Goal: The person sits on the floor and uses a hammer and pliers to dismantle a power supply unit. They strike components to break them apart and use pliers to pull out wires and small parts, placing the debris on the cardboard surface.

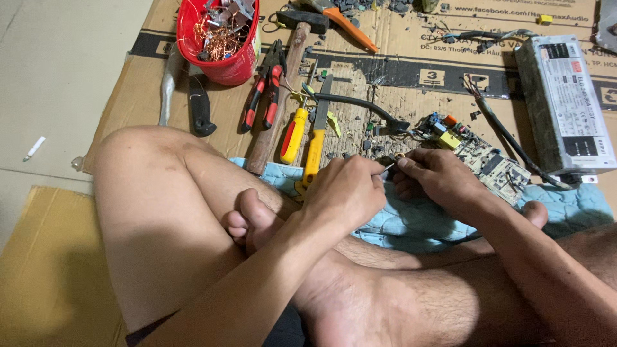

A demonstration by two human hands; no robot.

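Evidently your left hand (344, 189) and right hand (434, 177) both pinch a small pale component (389, 167), just near of the circuit board (482, 157); judge it light, stiff, fragile—grip its body, not its ends.

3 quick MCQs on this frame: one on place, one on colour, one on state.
1. Where is the red bucket?
A. far left on the cardboard
B. on the blue quilted mat
C. in the person's lap

2. What colour are the pliers handles?
A. green
B. red and black
C. white

3. How are the hands placed?
A. wide apart
B. both flat on the floor
C. close together, pinching a small pale piece

Answers:
1 A, it stands at the cardboard's top-left, holding copper wire.
2 B, red grips with black.
3 C, the left hand and right hand meet fingertip to fingertip above the mat.
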